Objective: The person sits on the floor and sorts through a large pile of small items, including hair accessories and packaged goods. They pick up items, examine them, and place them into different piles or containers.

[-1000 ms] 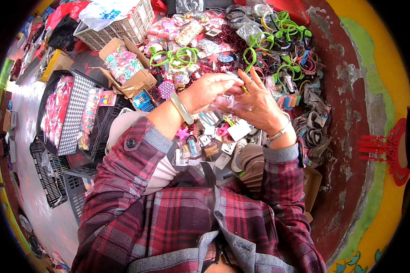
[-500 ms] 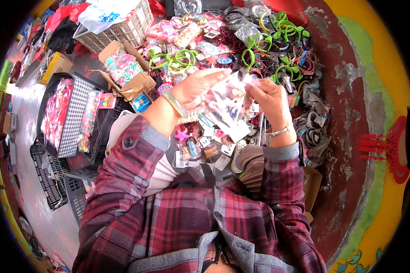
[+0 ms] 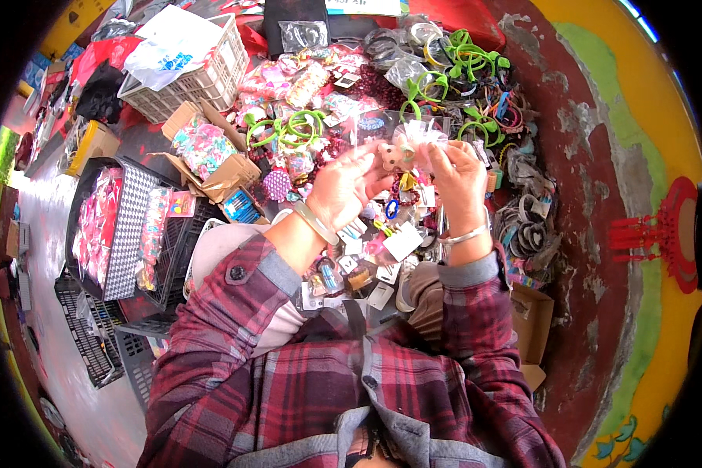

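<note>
A clear plastic bag (image 3: 366, 126) holds a pale pink hair ornament (image 3: 398, 157) with a small bear-like shape and whitish, gauzy fabric; glare washes out part of it. My right hand (image 3: 462, 178) pinches the fabric side of the packet between thumb and fingers. From the other side, my left hand (image 3: 342, 189) takes the packet's edge near the bear shape, palm turned up and fingers curled. Beneath both hands lie carded hair clips, a white card (image 3: 402, 242) and a blue oval hair tie (image 3: 392, 209).
Green headbands (image 3: 292, 129) lie on a heap of packaged accessories. To the left are an open cardboard box (image 3: 238, 173), a houndstooth-patterned basket (image 3: 125, 234) and a beige crate (image 3: 218, 78). Bagged dark headbands (image 3: 534, 230) line the right side, beside a red ledge (image 3: 577, 234).
Both hands have come slightly lower, and the left fingers have curled in toward the packet. The bear-like ornament now shows between the hands. The whole view has shifted a little.
</note>
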### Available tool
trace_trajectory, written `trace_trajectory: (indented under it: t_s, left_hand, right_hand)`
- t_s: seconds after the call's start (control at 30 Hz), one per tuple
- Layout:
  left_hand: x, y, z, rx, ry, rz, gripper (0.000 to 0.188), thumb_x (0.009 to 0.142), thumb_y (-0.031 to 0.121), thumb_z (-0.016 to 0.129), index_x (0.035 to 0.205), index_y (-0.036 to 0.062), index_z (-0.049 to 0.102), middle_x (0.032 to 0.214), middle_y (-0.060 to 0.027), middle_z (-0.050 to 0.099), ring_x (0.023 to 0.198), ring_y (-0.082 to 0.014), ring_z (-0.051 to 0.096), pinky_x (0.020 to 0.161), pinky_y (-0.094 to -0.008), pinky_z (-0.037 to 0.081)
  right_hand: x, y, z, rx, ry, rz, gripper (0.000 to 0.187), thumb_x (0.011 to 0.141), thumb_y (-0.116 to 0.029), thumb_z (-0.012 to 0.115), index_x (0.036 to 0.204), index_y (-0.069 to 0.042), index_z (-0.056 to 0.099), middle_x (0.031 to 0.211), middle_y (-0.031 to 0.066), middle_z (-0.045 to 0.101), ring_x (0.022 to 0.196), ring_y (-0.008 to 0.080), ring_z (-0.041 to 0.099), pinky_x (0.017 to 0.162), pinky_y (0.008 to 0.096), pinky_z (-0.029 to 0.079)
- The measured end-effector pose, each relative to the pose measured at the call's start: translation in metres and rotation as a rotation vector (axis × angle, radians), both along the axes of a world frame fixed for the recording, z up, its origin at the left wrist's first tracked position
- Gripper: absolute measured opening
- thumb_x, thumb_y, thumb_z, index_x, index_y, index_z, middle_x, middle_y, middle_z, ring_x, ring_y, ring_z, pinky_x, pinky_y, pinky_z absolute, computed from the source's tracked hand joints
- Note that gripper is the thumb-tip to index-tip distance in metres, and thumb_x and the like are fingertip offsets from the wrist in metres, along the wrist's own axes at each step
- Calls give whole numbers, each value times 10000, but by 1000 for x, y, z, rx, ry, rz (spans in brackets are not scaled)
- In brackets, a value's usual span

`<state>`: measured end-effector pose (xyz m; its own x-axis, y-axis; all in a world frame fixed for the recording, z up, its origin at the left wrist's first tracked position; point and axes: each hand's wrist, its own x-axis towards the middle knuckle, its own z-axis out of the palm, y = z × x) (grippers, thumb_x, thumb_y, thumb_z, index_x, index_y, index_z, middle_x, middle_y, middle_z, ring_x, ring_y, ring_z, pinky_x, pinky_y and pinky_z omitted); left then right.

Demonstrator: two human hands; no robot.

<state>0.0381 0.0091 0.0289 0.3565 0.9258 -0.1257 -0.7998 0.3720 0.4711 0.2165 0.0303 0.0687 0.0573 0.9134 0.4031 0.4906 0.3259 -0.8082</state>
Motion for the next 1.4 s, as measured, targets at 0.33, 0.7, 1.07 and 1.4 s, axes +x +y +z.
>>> trace_trajectory:
  t_s: [0.33, 0.7, 1.07, 1.4]
  left_hand:
    - [-10, 5, 4, -1, 21, -60, 333, 906, 130, 387, 1182, -49, 436, 1137, -153, 527, 1052, -263, 528, 908, -380, 452]
    - [-6, 1, 17, 142, -14, -2, 389, 871, 182, 508, 1195, -27, 453, 1188, -193, 504, 1090, -274, 516, 917, -333, 446]
    - [-4, 1, 15, 94, 84, 20, 259, 898, 121, 464, 1139, 46, 521, 1128, -92, 571, 983, -172, 565, 863, -334, 461]
    - [-14, 10, 14, 178, 213, -37, 261, 892, 87, 451, 1130, 1, 517, 1106, -114, 576, 951, -188, 579, 867, -347, 462]
  right_hand:
    - [18, -2, 18, -439, -11, 101, 184, 786, -160, 595, 718, 8, 621, 554, 38, 531, 465, 112, 476, 414, 245, 347]
    - [14, 0, 8, -752, 998, 165, 92, 827, -83, 554, 818, 8, 559, 638, 67, 564, 472, 108, 513, 344, 175, 301]
    - [-5, -9, 11, -924, 1137, 224, 111, 824, -109, 567, 794, -6, 537, 627, 70, 544, 425, 103, 471, 317, 179, 275]
    - [-7, -13, 11, -738, 1032, 276, 116, 836, -103, 533, 882, -1, 563, 622, 57, 563, 398, 96, 467, 326, 179, 301]
